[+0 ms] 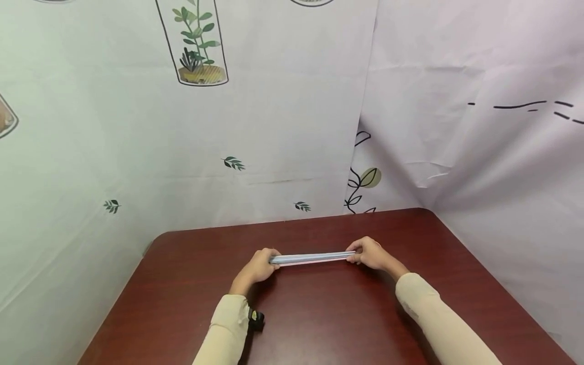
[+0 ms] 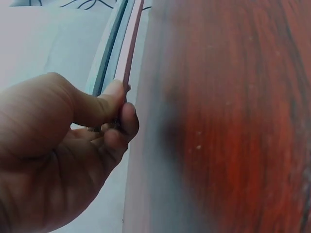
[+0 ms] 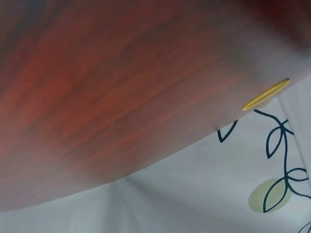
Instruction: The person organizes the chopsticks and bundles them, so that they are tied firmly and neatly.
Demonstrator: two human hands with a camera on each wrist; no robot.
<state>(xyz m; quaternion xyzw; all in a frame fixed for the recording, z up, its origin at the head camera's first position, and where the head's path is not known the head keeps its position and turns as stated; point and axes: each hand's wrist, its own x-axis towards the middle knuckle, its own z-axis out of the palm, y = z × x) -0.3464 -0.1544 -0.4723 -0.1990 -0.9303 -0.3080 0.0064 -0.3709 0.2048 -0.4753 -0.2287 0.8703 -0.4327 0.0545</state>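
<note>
A thin flat stack [image 1: 315,258] with blue-grey, white and pink layers is seen almost edge-on in the head view, stretched between both hands over the far half of the table. At its left end, the left hand [image 1: 262,265] pinches it between thumb and fingers. The right hand [image 1: 368,253] grips the opposite end the same way. In the left wrist view the layers [image 2: 127,46] show as long narrow strips, pink on the outer side, with the left thumb and fingertips [image 2: 129,119] closed on the near end. The right wrist view shows neither the right hand nor the stack.
The dark red wooden table [image 1: 328,319] has rounded far corners and meets cloth-covered walls [image 1: 283,126] at the back and sides. A small black device [image 1: 256,321] sits on the left sleeve. A thin yellow loop [image 3: 266,94] overlaps the table edge in the right wrist view.
</note>
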